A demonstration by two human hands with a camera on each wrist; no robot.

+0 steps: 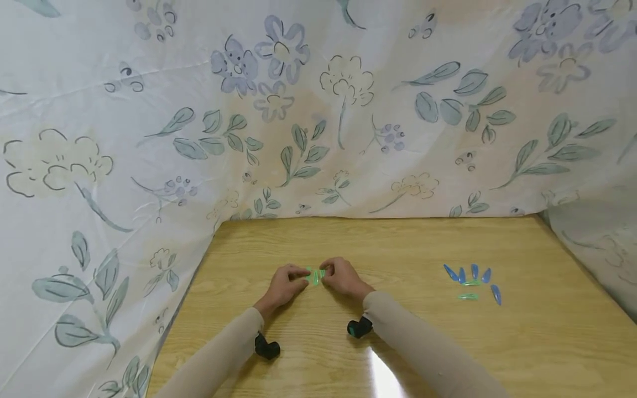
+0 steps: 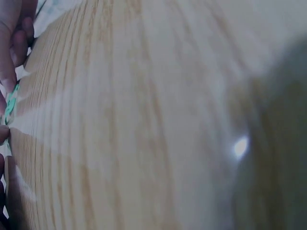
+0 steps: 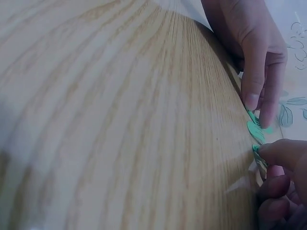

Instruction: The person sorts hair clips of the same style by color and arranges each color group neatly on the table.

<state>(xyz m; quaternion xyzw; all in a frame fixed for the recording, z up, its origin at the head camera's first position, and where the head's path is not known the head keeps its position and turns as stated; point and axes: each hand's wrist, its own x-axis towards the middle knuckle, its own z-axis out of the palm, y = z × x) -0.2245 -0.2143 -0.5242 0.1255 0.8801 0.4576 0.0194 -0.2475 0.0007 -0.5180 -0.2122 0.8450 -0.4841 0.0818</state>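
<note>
Several small, slim green leaf-shaped pieces lie close together between the two hands on the wooden table; the middle green piece [image 1: 316, 277] shows uncovered. From the left, the left hand [image 1: 286, 286] pinches the leftmost green piece [image 1: 308, 272] between thumb and fingers. The right hand [image 1: 343, 278] pinches the rightmost green piece [image 1: 322, 273] from the other side. In the right wrist view, the right thumb lies on a green piece [image 3: 255, 149], and the left fingertips are at another green piece [image 3: 254, 115]. Fingers partly hide the outer pieces.
Off to the right lie several blue petal-shaped pieces [image 1: 475, 271] in a loose arc, with a green piece [image 1: 468, 297] below them. Flowered cloth [image 1: 338, 166] hangs behind the wooden table [image 1: 408, 331] and along its sides. Each wrist carries a black camera [image 1: 267, 348].
</note>
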